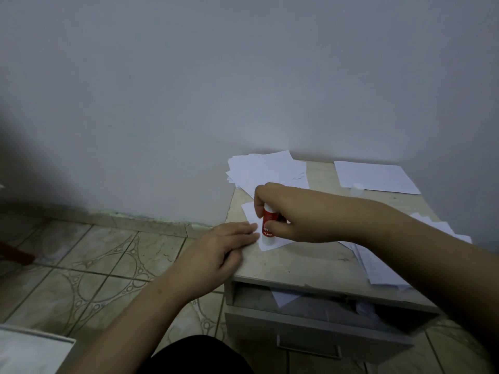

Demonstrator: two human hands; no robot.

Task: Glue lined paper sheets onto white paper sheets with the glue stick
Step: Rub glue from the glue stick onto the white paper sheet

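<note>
Pinning sheet (249,211) flat with left hand (221,245), fingers straight and together, so it stays put; gripping glue stick (268,225) in right hand (286,211), tip down, for spreading glue.

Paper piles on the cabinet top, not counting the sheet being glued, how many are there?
3: a loose pile at the back left, a neat stack at the back right, and one partly hidden under the right forearm.
</note>
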